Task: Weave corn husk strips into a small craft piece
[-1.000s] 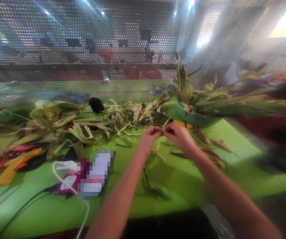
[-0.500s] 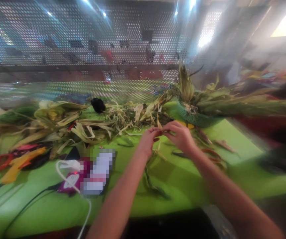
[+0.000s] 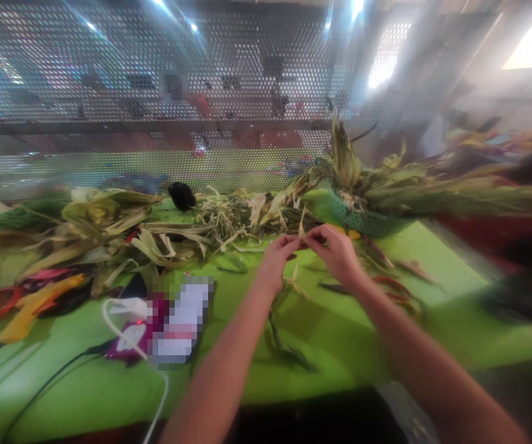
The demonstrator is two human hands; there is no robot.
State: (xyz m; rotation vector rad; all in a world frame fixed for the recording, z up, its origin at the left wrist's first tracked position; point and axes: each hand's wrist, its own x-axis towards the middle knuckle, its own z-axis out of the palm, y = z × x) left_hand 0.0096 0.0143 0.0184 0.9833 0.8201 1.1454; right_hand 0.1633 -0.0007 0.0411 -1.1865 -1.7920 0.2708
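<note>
My left hand [image 3: 278,256] and my right hand [image 3: 333,250] meet fingertip to fingertip above the green table [image 3: 340,351]. Both pinch a small pale strip of corn husk [image 3: 302,223], whose pointed end sticks up between them. Just below the hands lies a star-like knot of husk strips [image 3: 296,282]. A dark green twisted stem [image 3: 289,351] runs from there toward the table's front. Scissors with orange handles [image 3: 393,285] lie beside my right forearm, their dark blades pointing left.
Heaped dry husks [image 3: 229,216] line the back, before a perforated metal screen [image 3: 164,86]. A green basket [image 3: 363,219] holds corn husks at right. At left are a yellow glue gun [image 3: 39,305], a purple power strip [image 3: 134,339], cables and a blurred-out phone [image 3: 185,320].
The husk strip's pointed tip has shifted slightly right and higher between my fingers. Both hands stay in nearly the same place, still pinching.
</note>
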